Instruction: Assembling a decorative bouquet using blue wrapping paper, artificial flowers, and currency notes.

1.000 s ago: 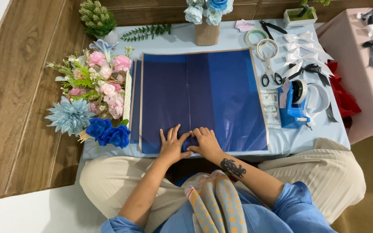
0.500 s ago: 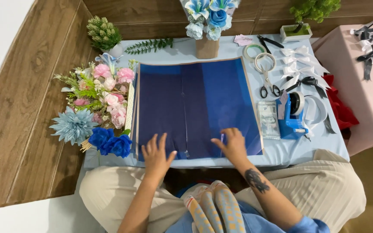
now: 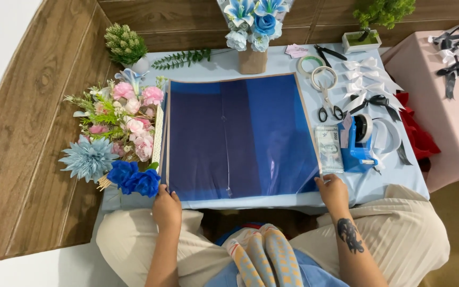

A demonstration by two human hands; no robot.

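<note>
A large sheet of dark blue translucent wrapping paper (image 3: 240, 135) lies flat on the light blue table (image 3: 293, 199), with a lengthwise crease down its middle. My left hand (image 3: 167, 207) rests at the sheet's near left corner, fingers curled over the table edge. At the near right corner, my right hand (image 3: 333, 192) touches the paper's edge in the same way. Whether either hand pinches the paper I cannot tell.
Pink, white and blue artificial flowers (image 3: 118, 138) lie left of the sheet. Scissors (image 3: 328, 106), tape rolls (image 3: 317, 72), white and black bows (image 3: 367, 79), a banknote (image 3: 329, 149) and a blue tape dispenser (image 3: 359, 141) sit on the right. A paper-wrapped blue bouquet (image 3: 253, 32) stands behind.
My hands have slid apart from the middle of the near edge out to the sheet's two near corners. The view has shifted slightly lower.
</note>
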